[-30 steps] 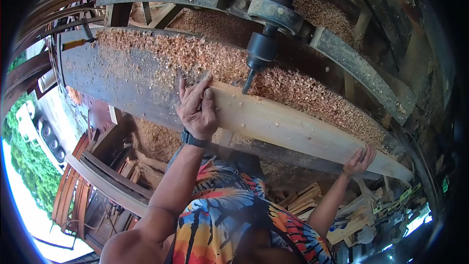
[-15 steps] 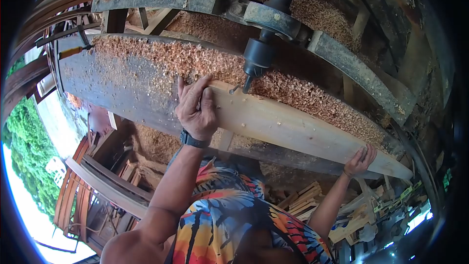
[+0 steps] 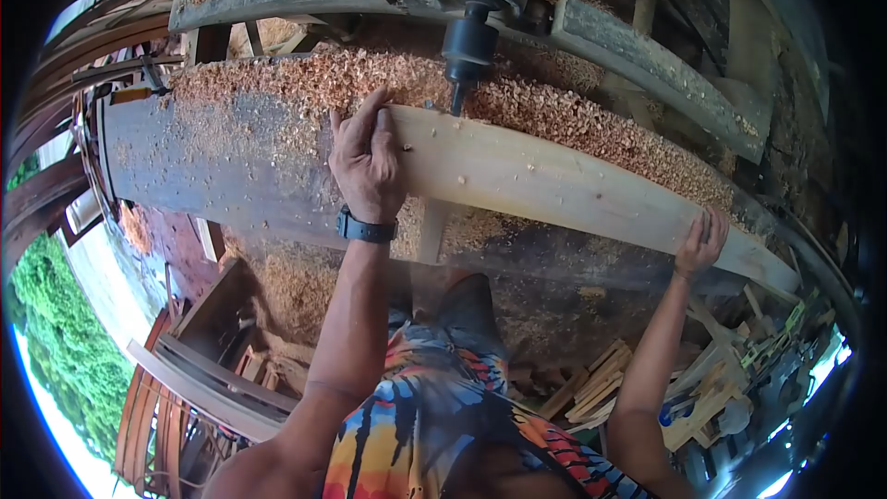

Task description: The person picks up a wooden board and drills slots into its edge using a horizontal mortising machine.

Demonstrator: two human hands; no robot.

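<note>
A long pale wooden board (image 3: pixel 517 166) lies flat across the worktable, tapering towards the right. My left hand (image 3: pixel 368 157), with a dark watch on the wrist, grips the board's left end, fingers reaching to its far corner. Further along, my right hand (image 3: pixel 704 242) holds the near edge close to the narrow end. Just right of my left fingers, a drill bit (image 3: pixel 457 97) in a dark chuck (image 3: pixel 469 44) points down at the board's far edge. Whether its tip touches the wood I cannot tell.
Wood shavings (image 3: pixel 591 120) are heaped along the far side of the dark worktable (image 3: pixel 222 157). A thick wooden beam (image 3: pixel 647 55) crosses behind the chuck. A yellow-handled tool (image 3: pixel 134 94) lies at the table's left end. Offcuts (image 3: pixel 605 379) are piled below right.
The view has shifted, so board, table and chuck appear higher. The fingers of my left hand are straighter on the board's end. Both hands stay on the board.
</note>
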